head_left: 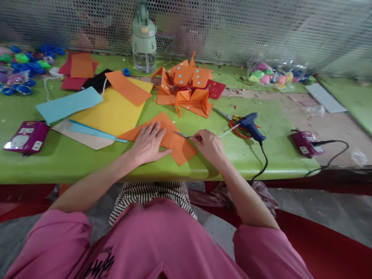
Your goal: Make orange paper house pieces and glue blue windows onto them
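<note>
My left hand, a ring on one finger, lies spread and flat on a sheet of orange paper near the table's front edge. In my right hand is a slim tool with a pointed metal blade; its handle is hidden by my fingers, so I cannot tell its exact kind. The blade's tip points left over the paper, and I cannot tell whether it touches. Just right of that hand lie a blue glue gun and red-handled scissors. Folded orange paper pieces with pale blue squares stand behind.
Yellow and light blue paper lie at left, near a purple power socket. A water bottle stands by the perforated metal screen. Another purple socket with a black cable sits at right, below a bag of colourful pieces.
</note>
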Tool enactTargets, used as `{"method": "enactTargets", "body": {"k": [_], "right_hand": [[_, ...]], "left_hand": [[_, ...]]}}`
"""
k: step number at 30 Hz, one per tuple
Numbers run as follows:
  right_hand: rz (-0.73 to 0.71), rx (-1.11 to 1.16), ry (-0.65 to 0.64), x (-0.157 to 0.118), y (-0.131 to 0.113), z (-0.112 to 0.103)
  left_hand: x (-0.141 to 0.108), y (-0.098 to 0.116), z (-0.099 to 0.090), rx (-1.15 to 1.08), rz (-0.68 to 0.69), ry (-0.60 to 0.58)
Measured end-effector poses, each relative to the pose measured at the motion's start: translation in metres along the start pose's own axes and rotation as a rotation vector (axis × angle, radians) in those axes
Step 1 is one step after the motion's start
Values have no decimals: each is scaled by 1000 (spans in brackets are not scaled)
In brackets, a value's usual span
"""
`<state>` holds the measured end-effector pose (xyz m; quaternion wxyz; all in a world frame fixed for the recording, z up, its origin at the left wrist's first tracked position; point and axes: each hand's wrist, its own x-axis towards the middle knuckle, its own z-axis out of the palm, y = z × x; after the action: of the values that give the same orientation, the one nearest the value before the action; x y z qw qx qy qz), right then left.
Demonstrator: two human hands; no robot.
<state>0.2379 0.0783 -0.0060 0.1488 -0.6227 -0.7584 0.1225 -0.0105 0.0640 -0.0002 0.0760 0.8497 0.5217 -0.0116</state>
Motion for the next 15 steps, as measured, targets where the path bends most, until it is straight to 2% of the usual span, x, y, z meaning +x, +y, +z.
{"method": "enactTargets", "body": {"k": [9, 15], "right_hand": [[39, -14, 6, 9, -5, 6], [-22, 12, -33, 11, -3, 3]], "left_hand": [[2, -1, -3, -5, -29, -16], [25, -15, -19, -45, 21, -176]]}}
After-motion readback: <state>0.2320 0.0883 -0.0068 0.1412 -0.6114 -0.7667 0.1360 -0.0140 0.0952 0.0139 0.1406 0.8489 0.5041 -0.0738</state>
